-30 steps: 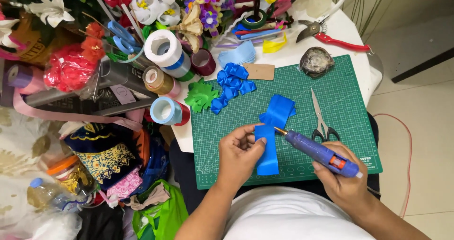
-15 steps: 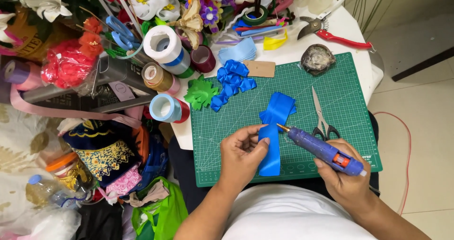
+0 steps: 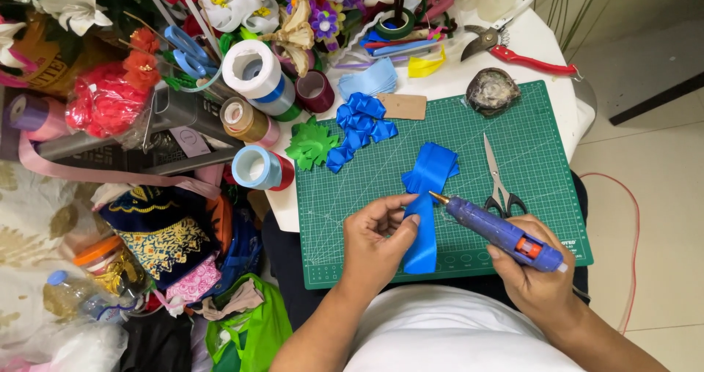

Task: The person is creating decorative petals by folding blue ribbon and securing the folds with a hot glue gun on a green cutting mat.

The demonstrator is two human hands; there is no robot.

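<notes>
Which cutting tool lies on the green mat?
The grey scissors, lying beside the blue ribbon. The red-handled pruners lie on the white table beyond the mat; the blue-handled scissors sit in the clutter.

Flat blue ribbon (image 3: 424, 210), purple glue gun (image 3: 502, 232)
</notes>
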